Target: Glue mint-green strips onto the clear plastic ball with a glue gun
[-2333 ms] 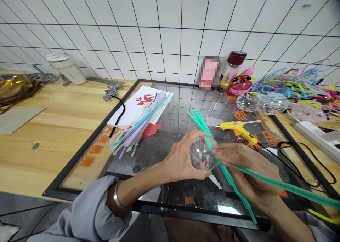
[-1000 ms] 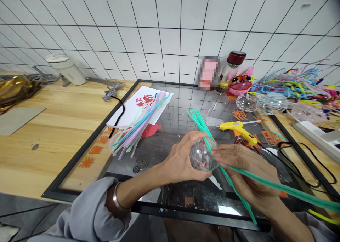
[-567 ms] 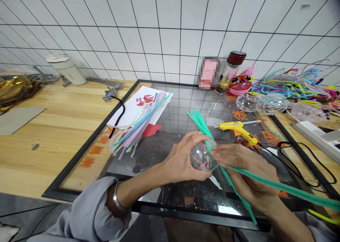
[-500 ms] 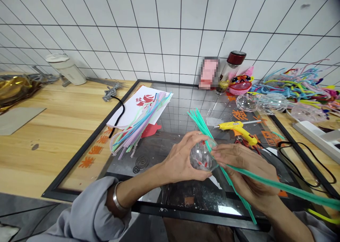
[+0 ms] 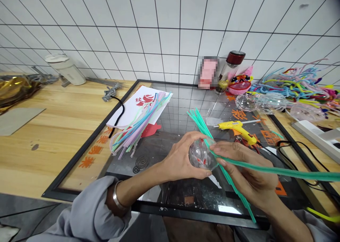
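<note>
My left hand [image 5: 178,160] is wrapped round a clear plastic ball [image 5: 199,156] with small red bits inside, held above the black-framed glass mat [image 5: 148,153]. My right hand [image 5: 247,171] presses a long teal pipe cleaner [image 5: 281,171] against the ball's right side with pinched fingers. The free end of that pipe cleaner runs off to the right edge. A bundle of teal pipe cleaners [image 5: 199,120] lies on the mat just behind and under the hands.
A yellow glue gun [image 5: 236,128] with a black cord [image 5: 300,153] lies at right. Pastel pipe cleaners [image 5: 138,127] rest on a white paper sheet. Clear balls [image 5: 245,102] and a heap of coloured pipe cleaners [image 5: 294,86] sit at back right, a red-lidded jar [image 5: 231,70] by the wall.
The free end of the teal pipe cleaner has swung upward at the right. The hands and ball have barely shifted.
</note>
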### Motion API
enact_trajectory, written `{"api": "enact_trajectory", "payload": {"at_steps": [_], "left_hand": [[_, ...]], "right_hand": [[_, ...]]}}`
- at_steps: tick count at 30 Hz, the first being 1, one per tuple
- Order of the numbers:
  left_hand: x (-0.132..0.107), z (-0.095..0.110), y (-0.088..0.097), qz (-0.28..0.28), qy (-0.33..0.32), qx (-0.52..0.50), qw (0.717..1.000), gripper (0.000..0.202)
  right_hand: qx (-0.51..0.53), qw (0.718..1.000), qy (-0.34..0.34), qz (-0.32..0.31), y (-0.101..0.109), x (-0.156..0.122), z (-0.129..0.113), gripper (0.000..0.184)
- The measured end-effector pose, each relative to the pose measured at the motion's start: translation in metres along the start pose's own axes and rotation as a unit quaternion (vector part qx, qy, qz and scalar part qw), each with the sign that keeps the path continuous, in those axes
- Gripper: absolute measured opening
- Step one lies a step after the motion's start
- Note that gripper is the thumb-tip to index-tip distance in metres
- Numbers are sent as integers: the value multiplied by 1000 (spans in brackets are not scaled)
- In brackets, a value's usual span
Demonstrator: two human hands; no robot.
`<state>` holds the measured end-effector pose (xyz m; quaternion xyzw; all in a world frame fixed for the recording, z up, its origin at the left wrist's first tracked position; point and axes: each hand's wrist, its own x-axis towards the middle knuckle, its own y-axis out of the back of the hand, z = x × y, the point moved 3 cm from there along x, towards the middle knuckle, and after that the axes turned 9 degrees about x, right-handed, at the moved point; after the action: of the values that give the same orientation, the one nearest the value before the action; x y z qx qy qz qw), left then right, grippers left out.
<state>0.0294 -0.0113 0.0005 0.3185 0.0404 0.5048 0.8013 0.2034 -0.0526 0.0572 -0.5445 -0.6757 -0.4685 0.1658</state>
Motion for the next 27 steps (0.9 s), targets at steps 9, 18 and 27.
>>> {"api": "enact_trajectory", "payload": {"at_steps": [9, 18, 27], "left_hand": [[1, 4, 7, -28, 108, -144, 983, 83], [2, 4, 6, -38, 127, -197, 971, 83], [4, 1, 6, -24, 170, -305, 937, 81]], "right_hand": [[-13, 999, -42, 23, 2, -9, 10, 37], [-54, 995, -77, 26, 3, -7, 17, 27], [-277, 918, -247, 139, 58, -20, 93, 30]]}}
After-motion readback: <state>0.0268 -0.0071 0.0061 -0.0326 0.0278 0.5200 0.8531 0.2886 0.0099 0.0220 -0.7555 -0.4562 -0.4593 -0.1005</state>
